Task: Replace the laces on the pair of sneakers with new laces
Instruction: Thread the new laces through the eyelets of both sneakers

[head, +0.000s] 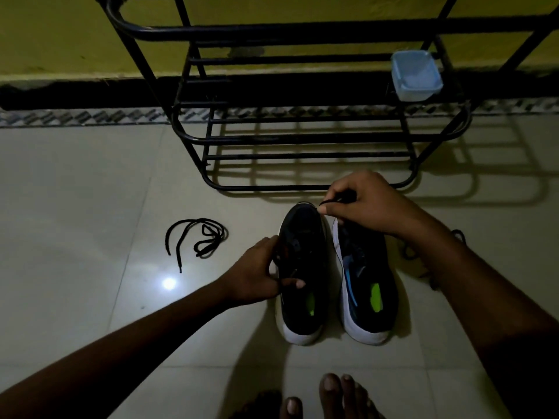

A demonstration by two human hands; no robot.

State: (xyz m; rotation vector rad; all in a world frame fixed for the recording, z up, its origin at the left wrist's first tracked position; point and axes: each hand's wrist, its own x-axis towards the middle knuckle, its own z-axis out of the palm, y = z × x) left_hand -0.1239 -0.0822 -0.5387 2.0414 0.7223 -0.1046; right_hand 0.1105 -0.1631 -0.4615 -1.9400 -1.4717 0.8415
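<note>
Mid-task, by my read. Both sneakers stood side by side on the floor (90, 192), toes away from the person, soles touching or nearly so. The left sneaker (305, 231) was in work. The left grip (257, 273) was clenched on its outer side by the eyelets, thumb laid across the upper, and it seemed to pinch a thin strand there, though it was too dark to be sure. The right grip (363, 204) hovered over the toe ends, fingertips pinching the end of a black lace (332, 202).

Whether that lace was coming out or going in, cannot tell. The right sneaker (369, 285) looked unlaced, tongue and green insole showing; the eyelets were too dim to confirm.

One loose lace (199, 240) lay coiled on the floor well left of the shoes. Another dark cord (408, 252) lay just right of the right sneaker, partly hidden behind the forearm. Old or new, cannot tell for either.

Likely left to do: finish lacing the left sneaker, then do the right one in full.

Containers: one pale blue plastic tub (416, 75) sat on an upper bar of the black shoe rack (302, 137), well apart from the shoes. It was open-topped and nothing distinct showed inside. The rack's shelves otherwise showed only bars.
</note>
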